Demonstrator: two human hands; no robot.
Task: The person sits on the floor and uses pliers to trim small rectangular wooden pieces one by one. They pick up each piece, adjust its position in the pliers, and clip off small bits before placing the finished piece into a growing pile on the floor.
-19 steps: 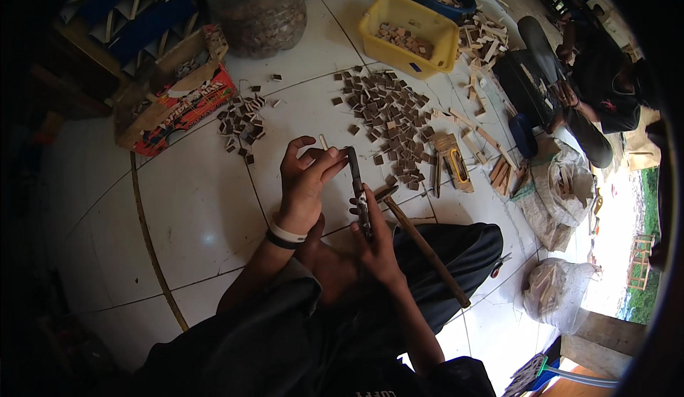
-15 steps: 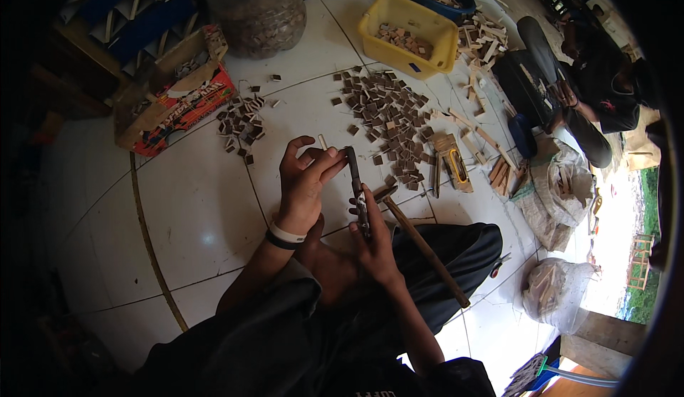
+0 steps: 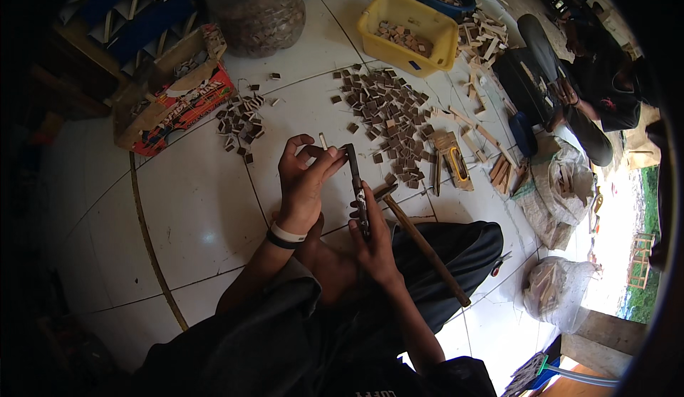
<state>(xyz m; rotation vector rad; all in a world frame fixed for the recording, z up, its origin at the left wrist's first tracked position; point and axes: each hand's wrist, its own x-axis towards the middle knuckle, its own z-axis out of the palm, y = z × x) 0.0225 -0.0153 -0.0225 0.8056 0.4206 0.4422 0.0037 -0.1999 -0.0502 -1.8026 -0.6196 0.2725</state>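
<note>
My left hand [image 3: 302, 183] is raised over the floor, its thumb and fingers closed together. A short pale stick-like piece [image 3: 323, 140] juts up from between its fingers. The fingertips meet the upper end of a dark, narrow tool [image 3: 355, 170] with a white-patterned lower part; its exact kind is unclear. My right hand [image 3: 375, 247] wraps round the lower part of this tool and holds it nearly upright. Beside the right hand, a hammer [image 3: 426, 249] with a wooden handle lies against my dark-clothed leg. Beyond my hands spreads a pile of small brown square tiles [image 3: 388, 112].
A smaller tile pile [image 3: 244, 123] lies by a red-printed carton [image 3: 182, 108]. Further off stand a clear plastic container [image 3: 256, 12], a yellow tub [image 3: 406, 59] and a blue basin [image 3: 456, 5]. At right are wood strips [image 3: 484, 132], a white sack [image 3: 552, 197] and a seated person [image 3: 605, 91].
Almost nothing differs. Both hands keep their hold on the tool, and the view has shifted very slightly.
</note>
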